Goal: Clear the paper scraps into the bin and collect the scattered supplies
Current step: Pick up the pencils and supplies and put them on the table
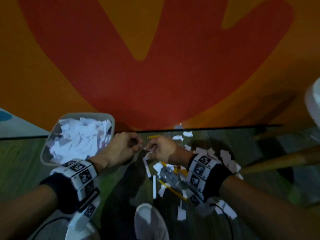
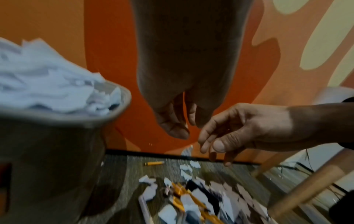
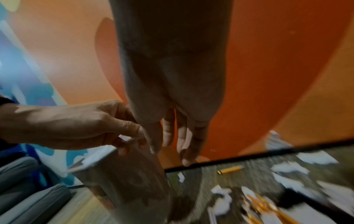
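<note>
The two hands meet fingertip to fingertip above the floor. The right hand (image 1: 164, 149) has its fingers (image 2: 205, 136) loosely curled toward the thumb; whether they pinch a scrap I cannot tell. The left hand (image 1: 121, 148) has its fingers (image 3: 130, 145) bent, and what they hold, if anything, is hidden.

Just left of them stands the bin (image 1: 46, 148), heaped with white paper. Below and right of the fingers the paper scraps (image 1: 228, 160) litter the floor, mixed with yellow pencils (image 1: 174, 187); one short pencil (image 2: 154, 163) lies apart by the wall.

The scraps look feather-light and limp, best gathered in bunches. Pencils are stiff and likely to roll: pinch them mid-shaft.
</note>
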`<state>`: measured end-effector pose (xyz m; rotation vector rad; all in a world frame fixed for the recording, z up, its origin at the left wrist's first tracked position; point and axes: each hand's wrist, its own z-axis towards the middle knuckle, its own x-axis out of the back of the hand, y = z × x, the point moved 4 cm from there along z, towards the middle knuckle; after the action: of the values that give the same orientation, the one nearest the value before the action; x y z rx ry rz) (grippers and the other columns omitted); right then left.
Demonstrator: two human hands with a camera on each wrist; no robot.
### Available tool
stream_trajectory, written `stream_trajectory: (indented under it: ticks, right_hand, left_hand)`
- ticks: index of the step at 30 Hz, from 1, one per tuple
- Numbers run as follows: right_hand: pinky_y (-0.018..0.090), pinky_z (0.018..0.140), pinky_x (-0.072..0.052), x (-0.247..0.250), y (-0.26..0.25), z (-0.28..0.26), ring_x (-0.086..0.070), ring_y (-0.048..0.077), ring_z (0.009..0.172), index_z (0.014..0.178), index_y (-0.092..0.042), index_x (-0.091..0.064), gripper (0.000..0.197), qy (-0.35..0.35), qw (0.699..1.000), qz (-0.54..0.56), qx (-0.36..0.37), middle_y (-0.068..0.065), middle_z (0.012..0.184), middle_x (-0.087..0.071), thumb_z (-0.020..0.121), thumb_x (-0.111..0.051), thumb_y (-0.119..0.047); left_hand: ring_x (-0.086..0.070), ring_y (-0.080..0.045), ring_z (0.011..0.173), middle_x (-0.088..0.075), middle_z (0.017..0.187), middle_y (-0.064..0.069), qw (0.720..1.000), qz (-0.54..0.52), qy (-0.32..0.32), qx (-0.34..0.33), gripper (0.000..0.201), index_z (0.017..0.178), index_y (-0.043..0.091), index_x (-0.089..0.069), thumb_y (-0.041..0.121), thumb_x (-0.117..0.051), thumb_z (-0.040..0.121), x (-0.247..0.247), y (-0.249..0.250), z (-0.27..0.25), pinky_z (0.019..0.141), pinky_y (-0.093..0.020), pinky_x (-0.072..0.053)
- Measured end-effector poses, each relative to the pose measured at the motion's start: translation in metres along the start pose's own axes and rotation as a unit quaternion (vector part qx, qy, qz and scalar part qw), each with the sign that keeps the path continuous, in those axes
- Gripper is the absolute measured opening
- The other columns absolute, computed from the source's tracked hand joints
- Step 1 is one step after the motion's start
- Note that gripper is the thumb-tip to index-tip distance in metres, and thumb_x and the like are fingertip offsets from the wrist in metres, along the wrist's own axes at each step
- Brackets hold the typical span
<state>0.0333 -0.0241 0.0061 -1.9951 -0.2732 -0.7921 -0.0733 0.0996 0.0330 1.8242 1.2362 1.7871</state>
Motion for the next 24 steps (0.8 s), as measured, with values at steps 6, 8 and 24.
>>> stream_trajectory:
  ticks: [6, 8, 24]
  right_hand:
    - [0.033, 0.072, -0.053, -0.060, 0.116, -0.036, -0.058, 0.004, 0.070, 0.075, -0.010, -0.067, 0.010, -0.025, 0.998, 0.038, -0.053, 0.005, 0.079, -0.064, 0.083, -0.070, -0.004]
    - [0.033, 0.075, -0.054, -0.077, 0.149, -0.055, -0.058, 0.006, 0.069, 0.075, -0.012, -0.068, 0.009, -0.020, 0.994, 0.035, -0.098, 0.005, 0.079, -0.065, 0.081, -0.074, -0.012]
    - [0.038, 0.082, -0.046, -0.187, 0.244, -0.123, -0.057, 0.038, 0.106, 0.111, -0.003, -0.065, 0.032, 0.031, 0.971, -0.007, -0.236, 0.018, 0.123, -0.054, 0.079, -0.066, -0.004]
  left_hand:
    - [-0.064, -0.001, 0.072, -0.071, 0.081, 0.007, 0.995, 0.012, -0.092, 0.028, 0.005, 0.089, 0.022, -0.072, 0.018, -0.070, 0.087, -0.110, -0.043, 0.002, 0.071, -0.018, -0.050]
    - [-0.068, -0.011, 0.080, -0.073, 0.086, -0.001, 0.992, -0.005, -0.116, 0.045, 0.007, 0.091, 0.016, -0.075, 0.013, -0.070, 0.087, -0.148, -0.052, -0.001, 0.075, -0.022, -0.050]
    - [-0.044, -0.030, 0.127, -0.051, 0.131, -0.009, 0.945, 0.257, -0.185, 0.080, 0.058, 0.129, 0.009, -0.052, 0.041, -0.074, 0.085, -0.264, -0.093, -0.003, 0.095, -0.046, -0.047]
